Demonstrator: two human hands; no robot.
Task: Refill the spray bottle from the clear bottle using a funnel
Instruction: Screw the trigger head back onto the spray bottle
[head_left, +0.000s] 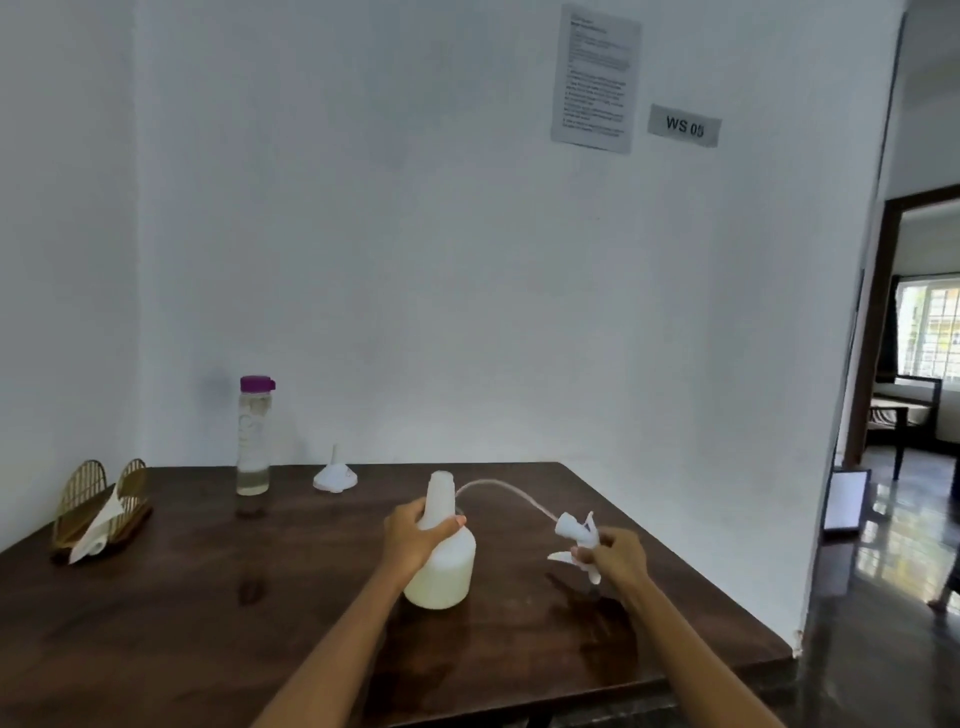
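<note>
Two bare hands are working at the dark wooden table (218, 613). The left hand (415, 538) is wrapping its fingers round the sloping shoulder of the white translucent plastic spray bottle (441, 561), which is standing upright near the middle of the table with its neck open. The right hand (615, 558) is pinching the white plastic trigger head (574, 535), holding it off to the right and just above the table, while its thin clear dip tube (501, 491) is arching back toward the bottle's neck; whether the tip is out of the mouth I cannot tell.

Further back on the left, the tall clear bottle with the purple cap (254, 436) is standing capped, with only a little liquid showing at the bottom. Just beside it, the small white plastic funnel (335, 475) is sitting mouth down with its spout pointing up.

I judge the spray bottle to be light and thin-walled, so it is likely to tip or dent; holding it low on the shoulder looks wise. The funnel should lift easily by its spout. The clear bottle looks smooth and rigid, best taken round its middle.
</note>
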